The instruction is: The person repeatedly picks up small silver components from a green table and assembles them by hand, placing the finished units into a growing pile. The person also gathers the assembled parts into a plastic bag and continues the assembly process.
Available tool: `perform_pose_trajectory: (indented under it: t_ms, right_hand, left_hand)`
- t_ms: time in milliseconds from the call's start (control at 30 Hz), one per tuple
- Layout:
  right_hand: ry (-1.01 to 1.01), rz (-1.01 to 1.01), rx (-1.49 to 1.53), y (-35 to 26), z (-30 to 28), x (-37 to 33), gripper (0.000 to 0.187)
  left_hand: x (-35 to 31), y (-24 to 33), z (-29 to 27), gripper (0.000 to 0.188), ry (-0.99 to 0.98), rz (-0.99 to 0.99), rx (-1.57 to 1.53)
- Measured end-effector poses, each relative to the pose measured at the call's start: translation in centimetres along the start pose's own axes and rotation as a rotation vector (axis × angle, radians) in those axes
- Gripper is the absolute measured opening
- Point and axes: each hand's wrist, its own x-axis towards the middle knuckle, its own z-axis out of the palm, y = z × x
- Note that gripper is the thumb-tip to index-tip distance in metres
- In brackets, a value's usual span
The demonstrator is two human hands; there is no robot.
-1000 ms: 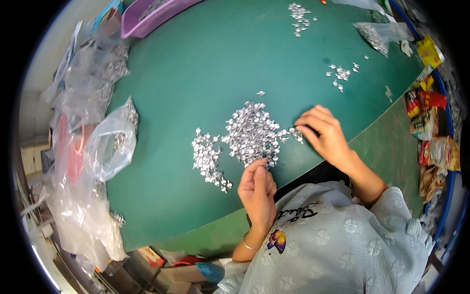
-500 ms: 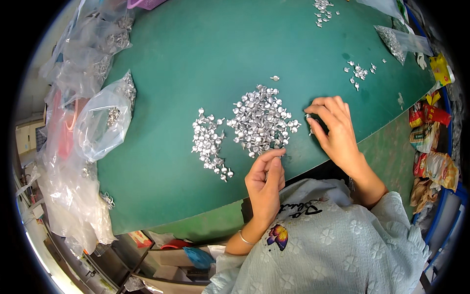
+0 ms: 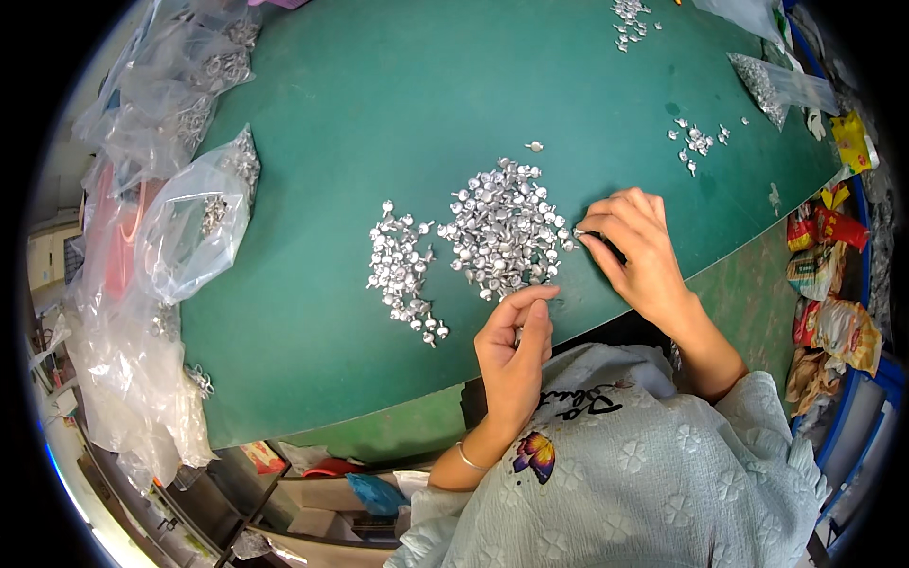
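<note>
Silver studs point(image 3: 507, 227) look light, hard, slippery — best nipped by the edges; right hand point(image 3: 636, 244) pinches one, left hand point(image 3: 514, 355) curls — contents unclear.

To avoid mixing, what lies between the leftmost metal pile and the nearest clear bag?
In the head view, only bare green tabletop lies between pile and bag.

Workshop, by the look of it; big green work table point(image 3: 379, 104) with loose piles of small metal parts point(image 3: 507, 227); clear plastic bags point(image 3: 185, 251), some holding metal pieces point(image 3: 216, 215), crowd its left edge; another filled bag point(image 3: 760, 87) far right; cluttered shelf point(image 3: 317, 549) low down; colourful packets point(image 3: 838, 227) along the right.
</note>
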Motion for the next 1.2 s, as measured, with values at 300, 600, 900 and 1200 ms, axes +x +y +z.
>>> perform_pose_trajectory:
  t_ms: [300,600,900,1200]
  right_hand:
    - [0.02,-0.034,-0.017,0.0,-0.1,0.3,0.014]
    - [0.045,0.026,-0.003,-0.3,-0.4,0.5,0.014]
    - [0.075,0.044,0.074,-0.7,-0.8,0.1,0.013]
    - [0.037,-0.048,0.279,-4.3,-3.3,-0.4,0.014]
  left_hand:
    - [-0.1,0.0,0.0,0.017,-0.01,0.007,0.005]
    - [-0.2,-0.2,-0.2,0.017,-0.008,0.036,0.042]
    - [-0.5,-0.1,-0.2,0.016,-0.016,0.008,0.011]
    - [-0.3,0.1,0.8,0.022,-0.062,0.272,0.174]
